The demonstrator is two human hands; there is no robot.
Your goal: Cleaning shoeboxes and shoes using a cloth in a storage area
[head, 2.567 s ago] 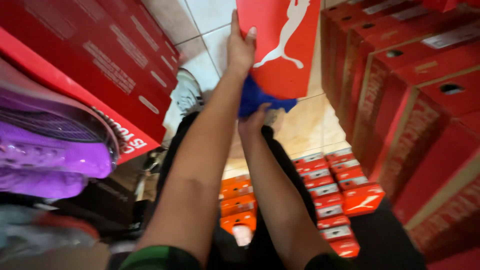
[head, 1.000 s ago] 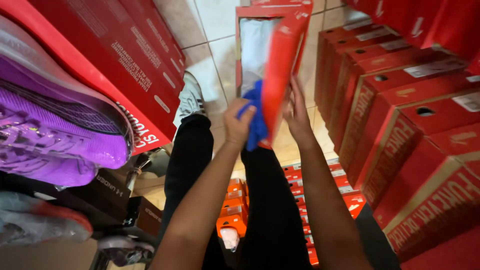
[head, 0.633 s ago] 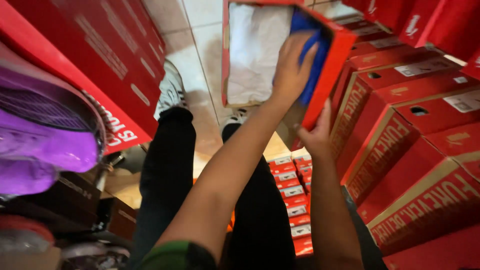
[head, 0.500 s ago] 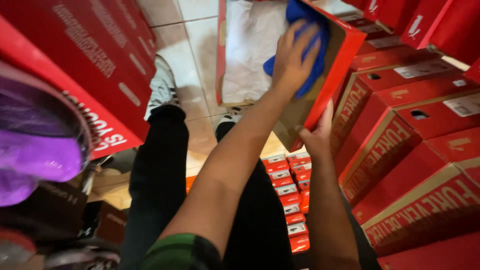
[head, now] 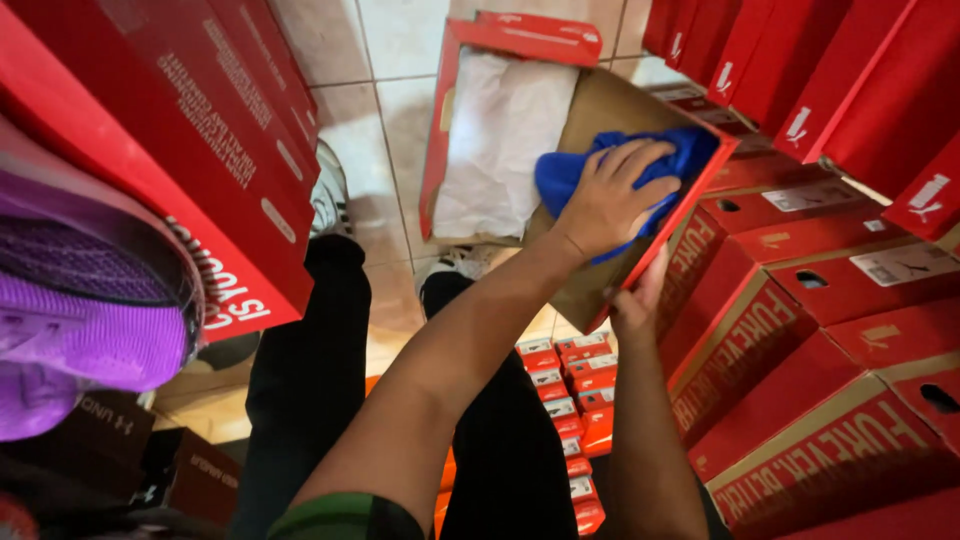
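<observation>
My left hand (head: 608, 200) presses a blue cloth (head: 620, 172) against the brown inside of an open red shoebox lid (head: 590, 280). My right hand (head: 640, 300) grips the lid's lower red edge from underneath. The box (head: 470, 60) itself is tilted up toward me, with white tissue paper (head: 505, 140) lying in it. My legs in black trousers (head: 300, 380) and a grey sneaker (head: 330, 190) show below, standing on a tiled floor.
Red shoeboxes are stacked on the right (head: 830, 300) and upper left (head: 200, 130). A purple sneaker (head: 80, 310) sits close on the left. Small orange and red boxes (head: 570, 400) lie far below on the floor, and dark boxes (head: 130, 460) sit at lower left.
The box has swung open toward me, showing the tissue paper. My left hand has moved the blue cloth onto the lid's inside and slid it down; my right hand shifted under the lid's edge.
</observation>
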